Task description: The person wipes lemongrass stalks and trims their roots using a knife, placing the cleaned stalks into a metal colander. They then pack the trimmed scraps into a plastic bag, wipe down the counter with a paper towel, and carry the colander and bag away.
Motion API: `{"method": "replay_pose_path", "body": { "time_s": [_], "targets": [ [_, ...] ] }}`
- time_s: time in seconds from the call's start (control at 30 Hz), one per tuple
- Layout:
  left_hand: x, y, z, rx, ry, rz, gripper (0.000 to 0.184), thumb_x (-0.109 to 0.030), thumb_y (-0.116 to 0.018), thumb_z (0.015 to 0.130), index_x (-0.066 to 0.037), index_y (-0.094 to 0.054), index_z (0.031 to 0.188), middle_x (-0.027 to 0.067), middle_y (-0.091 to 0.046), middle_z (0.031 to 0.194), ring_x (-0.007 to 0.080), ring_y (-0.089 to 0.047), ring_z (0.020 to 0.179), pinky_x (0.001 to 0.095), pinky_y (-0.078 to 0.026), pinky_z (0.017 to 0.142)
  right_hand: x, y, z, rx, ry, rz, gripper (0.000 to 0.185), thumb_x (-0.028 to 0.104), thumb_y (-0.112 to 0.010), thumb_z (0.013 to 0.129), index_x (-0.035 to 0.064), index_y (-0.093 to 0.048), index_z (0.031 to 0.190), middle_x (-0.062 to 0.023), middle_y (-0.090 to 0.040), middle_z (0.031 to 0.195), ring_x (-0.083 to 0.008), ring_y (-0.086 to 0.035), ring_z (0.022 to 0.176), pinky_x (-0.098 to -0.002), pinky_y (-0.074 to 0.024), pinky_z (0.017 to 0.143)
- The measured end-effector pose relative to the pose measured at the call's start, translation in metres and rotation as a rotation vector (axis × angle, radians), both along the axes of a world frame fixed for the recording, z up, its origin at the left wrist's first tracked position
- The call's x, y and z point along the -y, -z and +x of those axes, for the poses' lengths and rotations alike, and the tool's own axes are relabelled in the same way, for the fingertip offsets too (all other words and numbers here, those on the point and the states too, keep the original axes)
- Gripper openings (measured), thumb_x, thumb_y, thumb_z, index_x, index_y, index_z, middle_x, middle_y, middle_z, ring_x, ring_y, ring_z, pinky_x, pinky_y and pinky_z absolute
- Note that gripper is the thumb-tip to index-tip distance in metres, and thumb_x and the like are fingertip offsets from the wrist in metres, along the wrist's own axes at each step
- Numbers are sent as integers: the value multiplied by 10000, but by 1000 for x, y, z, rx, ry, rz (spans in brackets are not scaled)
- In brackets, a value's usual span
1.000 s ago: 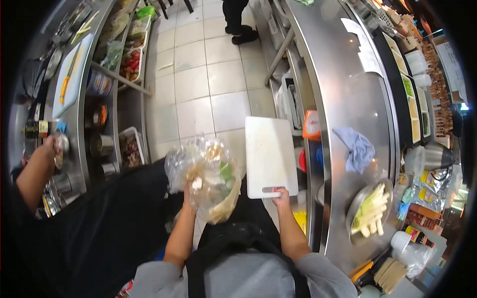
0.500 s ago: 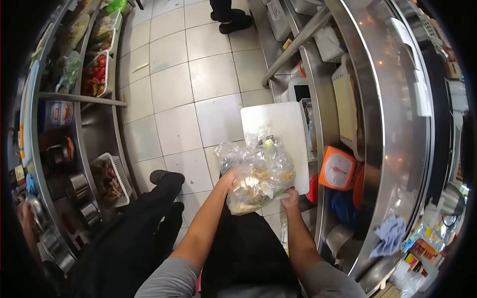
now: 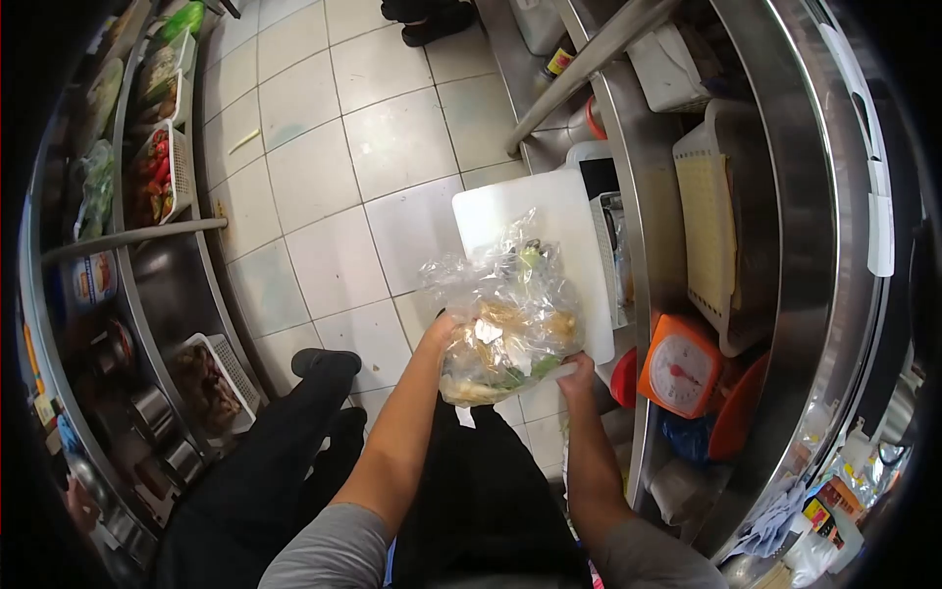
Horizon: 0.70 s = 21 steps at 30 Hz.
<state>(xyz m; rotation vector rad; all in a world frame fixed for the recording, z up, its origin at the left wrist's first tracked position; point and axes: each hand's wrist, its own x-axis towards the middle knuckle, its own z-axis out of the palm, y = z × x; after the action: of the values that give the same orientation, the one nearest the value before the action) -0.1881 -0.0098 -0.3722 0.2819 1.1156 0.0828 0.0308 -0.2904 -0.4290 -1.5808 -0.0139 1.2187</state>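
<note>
A white cutting board (image 3: pixel 595 285) is held low in front of my body, above the floor. Clear plastic bags (image 3: pixel 515 324) lie on its near part, with pale and green vegetables showing through. My left hand (image 3: pixel 446 332) is at the left side of the load, its fingers curled under and hidden by the bag; it appears to support the board. At the near right corner, my right hand (image 3: pixel 577 373) grips the board's edge, close to the bag. A small white paper piece (image 3: pixel 465 416) hangs below the bag.
Left shelves carry baskets of red peppers (image 3: pixel 160 177) and roots (image 3: pixel 218 388). Another person's leg (image 3: pixel 285 432) stands close on my left; dark shoes (image 3: pixel 438 24) are farther ahead. To the right are a steel counter (image 3: pixel 785 196), an orange scale (image 3: pixel 679 368) and a rail (image 3: pixel 589 74).
The view has shifted, bringing the right counter and orange scale closer. The board and bags remain held in front of me, slightly higher in view.
</note>
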Motion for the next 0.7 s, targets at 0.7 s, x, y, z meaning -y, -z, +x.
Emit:
{"method": "replay_pose_path", "body": {
  "time_s": [0.7],
  "targets": [
    [-22, 20, 68, 199, 160, 217, 541, -69, -581, 693, -28, -484, 1224, 88, -568, 1110, 175, -562, 979, 293, -494, 792, -130, -133, 10, 1019, 403, -358, 218, 115, -482, 882, -90, -553, 902, -134, -599, 815, -206, -571, 732, -316, -458, 680]
  ]
}}
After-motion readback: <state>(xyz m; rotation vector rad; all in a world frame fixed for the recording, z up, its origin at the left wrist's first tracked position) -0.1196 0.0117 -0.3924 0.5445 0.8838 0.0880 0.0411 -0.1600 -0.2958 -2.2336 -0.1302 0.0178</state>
